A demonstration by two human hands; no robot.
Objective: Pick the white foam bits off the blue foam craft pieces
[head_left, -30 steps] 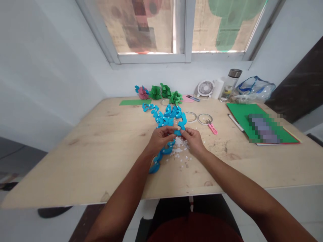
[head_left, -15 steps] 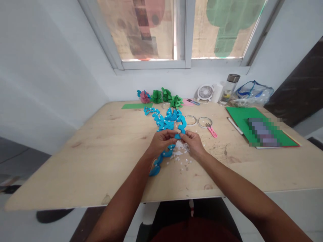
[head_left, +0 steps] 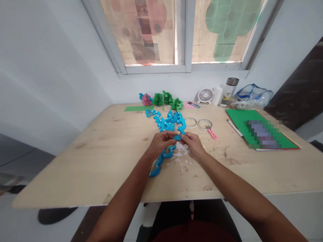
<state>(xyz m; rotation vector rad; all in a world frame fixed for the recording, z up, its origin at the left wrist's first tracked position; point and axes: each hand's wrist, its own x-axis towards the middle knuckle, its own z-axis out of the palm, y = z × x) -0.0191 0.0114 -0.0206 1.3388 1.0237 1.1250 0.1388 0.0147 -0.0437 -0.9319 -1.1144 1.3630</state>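
Note:
Between my two hands, above the wooden table, is a curved blue paper piece with a scalloped edge. My left hand pinches its lower left end with thumb and fingertips. At its lower right, my right hand grips the same piece. More blue paper cutouts with white dots lie just beyond my hands, and another row of blue cutouts runs toward me beside my left forearm. Small white paper scraps are scattered under my right hand.
Pink-handled snips lie by two rings of tape. Green and pink paper flowers line the back edge, with a small fan and a bottle. Green sheets and a pen are on the right.
The view has shifted slightly, so the table's far side sits a little lower. Both hands keep their hold on the blue paper piece, almost unmoved.

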